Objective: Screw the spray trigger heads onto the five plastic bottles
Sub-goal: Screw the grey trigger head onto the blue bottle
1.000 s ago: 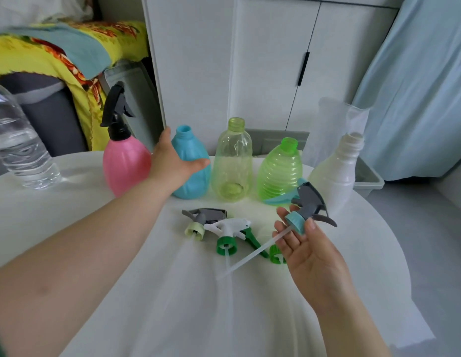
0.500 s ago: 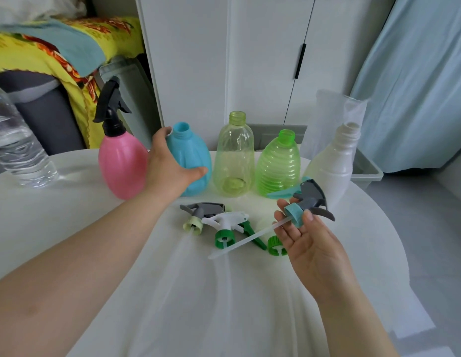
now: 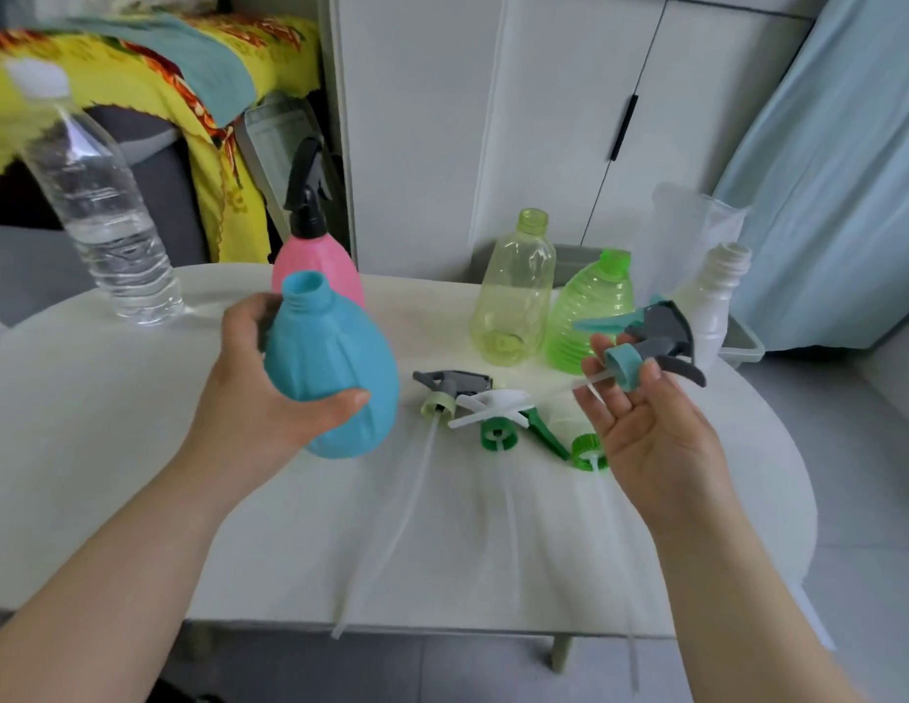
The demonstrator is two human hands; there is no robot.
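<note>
The blue bottle [image 3: 335, 378], which stood on the white table [image 3: 112, 423] beside the pink bottle [image 3: 315, 276] half a second ago, is now lifted clear and tilted toward the camera. The left hand [image 3: 259, 398] wraps its belly, thumb across the front, fingers behind. Three loose trigger heads [image 3: 498, 408] lie on the table between the hands. The right hand [image 3: 645, 428], palm up, pinches the grey-and-teal trigger head [image 3: 645, 347] at its collar, dip tube pointing left.

White round desk [image 3: 112, 449]. On it: clear water bottle [image 3: 102, 215], pink bottle [image 3: 335, 271] with black trigger, pale yellow-green bottle [image 3: 513, 296], green ribbed bottle [image 3: 589, 317], white bottle [image 3: 711, 307], three loose trigger heads [image 3: 498, 413].
</note>
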